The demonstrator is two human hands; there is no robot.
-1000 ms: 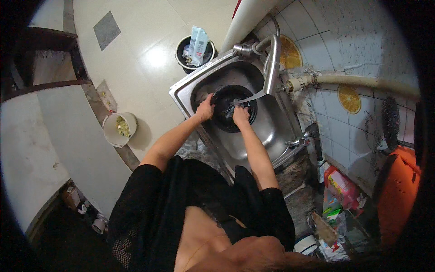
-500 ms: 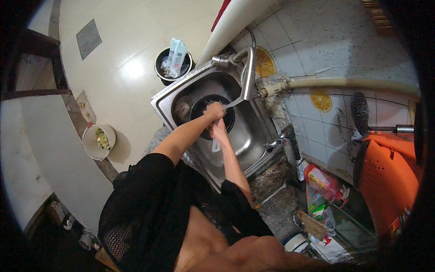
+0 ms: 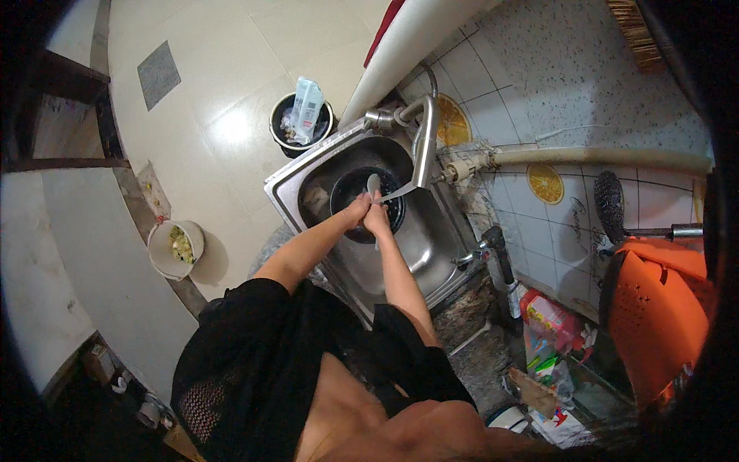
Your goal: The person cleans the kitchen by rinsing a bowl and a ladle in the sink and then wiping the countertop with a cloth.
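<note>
My left hand (image 3: 359, 209) and my right hand (image 3: 376, 220) meet over a black round basin (image 3: 346, 181) in the steel sink (image 3: 422, 245). Both are closed around a pale, spoon-shaped utensil (image 3: 374, 183), whose rounded end sticks up past my fingers. A stream of water (image 3: 399, 192) runs from the tap (image 3: 425, 146) onto the hands and the utensil. My fingers hide the middle of the utensil.
A dark bin (image 3: 291, 142) with a plastic bag stands beyond the sink; a white bucket (image 3: 160, 262) of food scraps is on the floor at left. At right are a second tap (image 3: 473, 250), a pink bottle (image 3: 550, 317) and an orange holder (image 3: 658, 308).
My left hand has moved down from the water stream beside my right. The utensil's pale end, earlier below my hands, now shows above them. The whole view has shifted slightly.
</note>
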